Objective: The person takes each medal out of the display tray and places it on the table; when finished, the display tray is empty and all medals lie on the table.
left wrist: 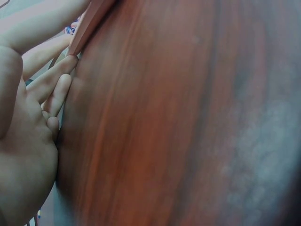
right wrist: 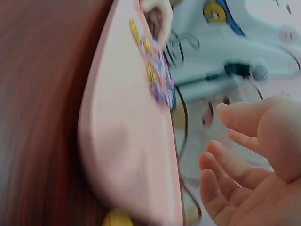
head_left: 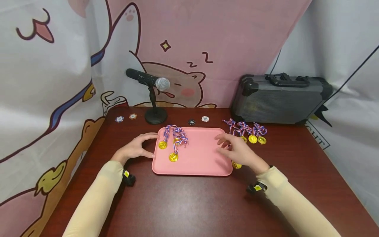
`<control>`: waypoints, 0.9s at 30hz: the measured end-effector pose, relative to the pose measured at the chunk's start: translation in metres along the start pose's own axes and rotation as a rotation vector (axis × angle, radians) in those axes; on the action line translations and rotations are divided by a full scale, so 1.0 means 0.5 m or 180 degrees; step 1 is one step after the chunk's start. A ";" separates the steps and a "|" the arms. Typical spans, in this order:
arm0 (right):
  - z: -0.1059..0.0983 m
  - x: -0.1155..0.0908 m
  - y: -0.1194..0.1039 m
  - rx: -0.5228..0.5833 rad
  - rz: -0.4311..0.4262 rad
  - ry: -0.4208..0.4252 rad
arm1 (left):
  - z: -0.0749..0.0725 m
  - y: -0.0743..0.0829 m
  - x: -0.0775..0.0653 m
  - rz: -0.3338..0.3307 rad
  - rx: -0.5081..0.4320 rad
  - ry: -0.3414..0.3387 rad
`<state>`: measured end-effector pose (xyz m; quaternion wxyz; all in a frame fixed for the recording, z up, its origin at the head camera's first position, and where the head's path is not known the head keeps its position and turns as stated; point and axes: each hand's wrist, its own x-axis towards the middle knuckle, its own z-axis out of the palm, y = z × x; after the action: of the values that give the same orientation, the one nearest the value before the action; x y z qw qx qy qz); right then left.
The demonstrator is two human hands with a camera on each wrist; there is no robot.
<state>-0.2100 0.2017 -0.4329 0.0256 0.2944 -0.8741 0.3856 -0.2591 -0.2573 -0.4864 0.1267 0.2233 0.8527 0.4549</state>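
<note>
A pink tray (head_left: 204, 154) lies on the table. My left hand (head_left: 134, 147) is at its left rim, thumb and fingers spread and touching the edge; in the left wrist view the fingers (left wrist: 59, 80) reach the tray's side. Gold medals with striped ribbons, including one medal (head_left: 173, 157) near the front, rest on the tray's left part. My right hand (head_left: 237, 149) hovers over the right side of the tray, its fingers loosely bent and holding nothing, as the right wrist view also shows. Beside it lies a medal (head_left: 237, 165), partly hidden by the hand.
More medals (head_left: 252, 139) with bunched ribbons lie right of the tray. A grey hard case (head_left: 275, 102) stands behind them. At the back are a microphone (head_left: 148, 79) on a stand (head_left: 156, 115) and several poker chips (head_left: 191, 122). Printed cloth hangs around the table.
</note>
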 end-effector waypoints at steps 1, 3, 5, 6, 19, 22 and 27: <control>0.016 0.012 -0.011 0.0048 -0.0061 -0.0067 | 0.000 0.000 0.000 -0.0007 0.0010 0.0003; 0.051 0.036 -0.036 0.0150 -0.0145 -0.0242 | 0.000 0.001 0.002 0.0010 0.0027 0.0006; 0.086 0.057 -0.058 0.0202 -0.0232 -0.0447 | 0.001 0.000 0.004 0.0046 0.0028 0.0002; 0.103 0.068 -0.069 0.0222 -0.0257 -0.0558 | 0.002 -0.001 0.005 0.0060 0.0031 -0.0002; 0.237 0.152 -0.099 -0.0358 -0.0453 -0.0930 | 0.001 0.005 0.004 0.0098 0.0060 -0.0031; 0.246 0.155 -0.104 -0.0668 -0.0447 -0.0897 | 0.001 0.005 0.001 0.0099 0.0056 -0.0027; 0.253 0.154 -0.120 -0.0921 -0.0298 -0.0988 | 0.000 0.005 -0.004 0.0035 0.0031 -0.0023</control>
<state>-0.2183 0.0447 -0.4613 -0.0494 0.3838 -0.8991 0.2046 -0.2567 -0.2572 -0.4845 0.1262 0.2302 0.8532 0.4507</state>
